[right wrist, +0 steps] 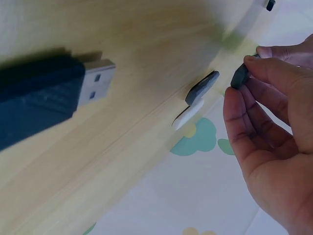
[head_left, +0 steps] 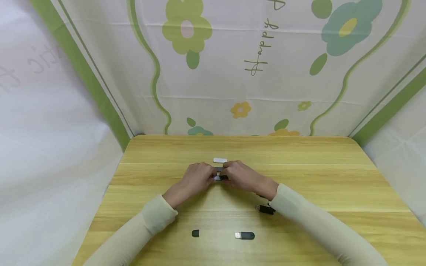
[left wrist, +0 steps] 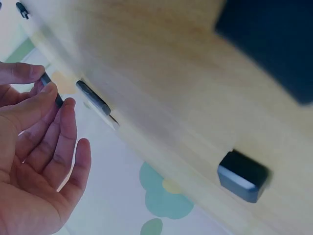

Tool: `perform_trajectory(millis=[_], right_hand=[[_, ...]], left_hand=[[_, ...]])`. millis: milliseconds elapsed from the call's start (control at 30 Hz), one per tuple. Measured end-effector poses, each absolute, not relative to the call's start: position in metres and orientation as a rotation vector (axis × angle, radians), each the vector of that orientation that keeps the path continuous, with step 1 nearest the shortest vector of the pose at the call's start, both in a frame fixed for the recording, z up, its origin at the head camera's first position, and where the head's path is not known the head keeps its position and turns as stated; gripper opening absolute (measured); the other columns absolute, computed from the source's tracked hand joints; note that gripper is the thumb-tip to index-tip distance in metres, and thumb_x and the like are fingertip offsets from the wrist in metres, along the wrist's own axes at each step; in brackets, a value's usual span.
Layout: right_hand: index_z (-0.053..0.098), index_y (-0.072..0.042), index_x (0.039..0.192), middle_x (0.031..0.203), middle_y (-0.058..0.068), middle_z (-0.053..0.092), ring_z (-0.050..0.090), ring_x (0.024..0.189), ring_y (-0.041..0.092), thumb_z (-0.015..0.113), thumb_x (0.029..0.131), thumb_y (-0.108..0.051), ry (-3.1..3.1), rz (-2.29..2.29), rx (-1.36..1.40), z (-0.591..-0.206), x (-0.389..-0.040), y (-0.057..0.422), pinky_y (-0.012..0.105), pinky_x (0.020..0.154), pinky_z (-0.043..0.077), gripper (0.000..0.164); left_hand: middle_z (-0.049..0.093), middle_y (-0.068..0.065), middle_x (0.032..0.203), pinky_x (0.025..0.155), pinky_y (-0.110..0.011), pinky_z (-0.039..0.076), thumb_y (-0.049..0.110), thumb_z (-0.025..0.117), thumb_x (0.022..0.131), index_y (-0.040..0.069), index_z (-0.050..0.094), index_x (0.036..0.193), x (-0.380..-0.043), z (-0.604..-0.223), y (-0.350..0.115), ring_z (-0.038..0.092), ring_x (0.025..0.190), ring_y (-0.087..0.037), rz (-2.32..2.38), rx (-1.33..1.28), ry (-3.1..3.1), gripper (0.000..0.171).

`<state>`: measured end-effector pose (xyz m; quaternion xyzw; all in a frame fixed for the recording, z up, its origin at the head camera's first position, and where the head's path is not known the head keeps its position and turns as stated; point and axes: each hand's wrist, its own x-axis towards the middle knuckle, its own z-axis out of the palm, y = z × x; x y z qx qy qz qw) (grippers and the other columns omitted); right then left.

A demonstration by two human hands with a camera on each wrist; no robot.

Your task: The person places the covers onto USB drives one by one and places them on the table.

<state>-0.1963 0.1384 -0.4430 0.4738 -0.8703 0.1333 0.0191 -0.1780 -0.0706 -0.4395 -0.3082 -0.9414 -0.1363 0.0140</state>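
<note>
Both hands meet over the far middle of the table, at a small dark USB stick (head_left: 225,177). My left hand (head_left: 198,176) pinches its paler left end between thumb and fingers. The dark right end is pinched by my right hand (head_left: 242,176); in the right wrist view it shows as a black piece (right wrist: 239,76) between thumb and fingertips. Fingers cover much of the stick. Just beyond the hands lies a grey USB stick (head_left: 218,169), partly hidden, with a white one (head_left: 220,160) behind it.
Nearer on the wooden table (head_left: 139,192) lie a small black cap (head_left: 195,233) and an uncapped black USB stick (head_left: 247,235). Another black stick (head_left: 266,210) sits beside the right sleeve (head_left: 299,210), which partly covers dark items there. A patterned cloth (head_left: 213,81) hangs behind the table.
</note>
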Motion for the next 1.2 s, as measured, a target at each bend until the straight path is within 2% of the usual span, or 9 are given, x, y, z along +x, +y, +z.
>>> perform_trajectory(millis=[300, 467, 700, 933, 1200], right_hand=[[0.082, -0.009, 0.094, 0.087, 0.001, 0.07, 0.057, 0.069, 0.006, 0.086, 0.09, -0.016, -2.765, 0.352, 1.44, -0.447, -0.196, 0.136, 0.024, 0.063, 0.05, 0.009], [0.081, -0.012, 0.089, 0.082, -0.001, 0.068, 0.05, 0.065, 0.006, 0.085, 0.092, -0.018, -2.767, 0.298, 1.445, -0.448, -0.197, 0.134, 0.024, 0.059, 0.046, 0.008], [0.077, -0.013, 0.082, 0.075, -0.004, 0.061, 0.042, 0.064, 0.007, 0.083, 0.094, -0.018, -2.803, 0.291, 1.44, -0.45, -0.2, 0.134, 0.023, 0.057, 0.039, 0.014], [0.075, -0.014, 0.078, 0.073, -0.006, 0.057, 0.04, 0.064, 0.007, 0.083, 0.093, -0.016, -2.842, 0.311, 1.436, -0.449, -0.201, 0.133, 0.023, 0.056, 0.036, 0.018], [0.075, -0.013, 0.08, 0.075, -0.004, 0.06, 0.041, 0.065, 0.008, 0.083, 0.093, -0.016, -2.846, 0.307, 1.417, -0.452, -0.202, 0.133, 0.024, 0.058, 0.039, 0.016]], left_hand=[[0.074, 0.001, 0.08, 0.051, -0.023, 0.037, 0.015, 0.085, 0.091, 0.012, 0.08, 0.087, -0.179, -0.445, -0.07, 0.046, 0.06, -0.008, -0.462, -0.962, -2.976, 0.007], [0.065, 0.006, 0.07, 0.05, -0.023, 0.034, 0.019, 0.086, 0.09, 0.016, 0.076, 0.076, -0.181, -0.448, -0.069, 0.041, 0.057, -0.008, -0.424, -0.978, -2.985, 0.018], [0.056, 0.007, 0.065, 0.051, -0.024, 0.033, 0.019, 0.086, 0.09, 0.019, 0.067, 0.067, -0.185, -0.451, -0.065, 0.04, 0.058, -0.009, -0.373, -0.991, -2.996, 0.03], [0.055, 0.006, 0.065, 0.051, -0.026, 0.034, 0.016, 0.085, 0.091, 0.019, 0.063, 0.065, -0.185, -0.45, -0.062, 0.04, 0.059, -0.01, -0.353, -0.98, -3.012, 0.035], [0.058, 0.005, 0.068, 0.052, -0.029, 0.037, 0.013, 0.085, 0.09, 0.018, 0.061, 0.064, -0.185, -0.45, -0.062, 0.044, 0.061, -0.012, -0.35, -0.949, -3.035, 0.035]])
